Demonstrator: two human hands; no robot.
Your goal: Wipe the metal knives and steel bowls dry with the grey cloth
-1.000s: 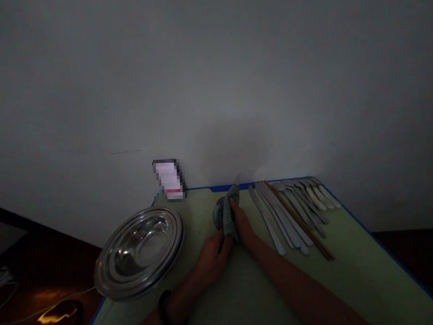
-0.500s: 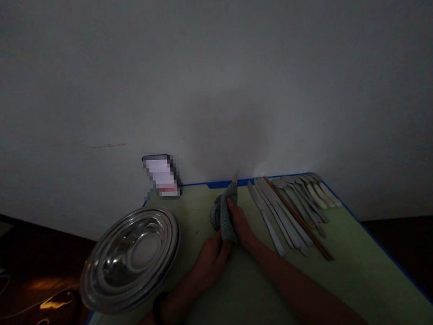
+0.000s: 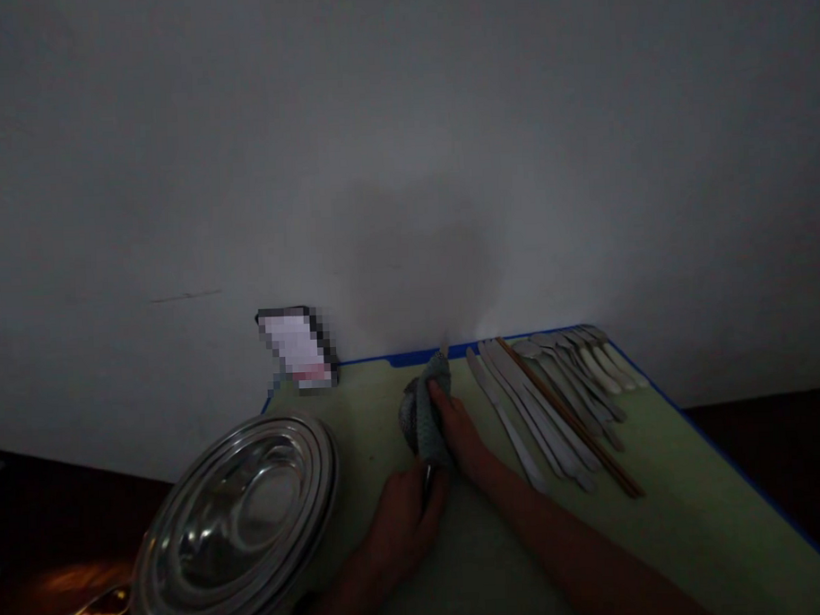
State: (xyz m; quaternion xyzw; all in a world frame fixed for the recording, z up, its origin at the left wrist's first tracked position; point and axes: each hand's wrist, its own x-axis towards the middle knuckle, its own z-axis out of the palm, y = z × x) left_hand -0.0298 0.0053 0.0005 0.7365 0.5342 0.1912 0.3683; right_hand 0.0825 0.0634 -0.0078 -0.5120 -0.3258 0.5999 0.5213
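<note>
My left hand (image 3: 407, 518) is closed around the handle end of a metal utensil (image 3: 428, 480) on the green mat (image 3: 660, 523). My right hand (image 3: 458, 431) grips a grey-green cloth (image 3: 427, 414) wrapped around the upper part of that utensil, whose tip pokes out at the far end near the wall. The scene is dim, so the kind of utensil is not clear.
A row of several knives (image 3: 521, 411), a pair of chopsticks (image 3: 568, 419) and several spoons (image 3: 593, 373) lies to the right. A stack of steel bowls (image 3: 235, 520) sits at the left edge. A blurred-out small object (image 3: 294, 347) leans on the wall.
My left hand has slid back toward me along the utensil, baring a short stretch of metal below the cloth. The view has shifted slightly; the right hand stays on the cloth.
</note>
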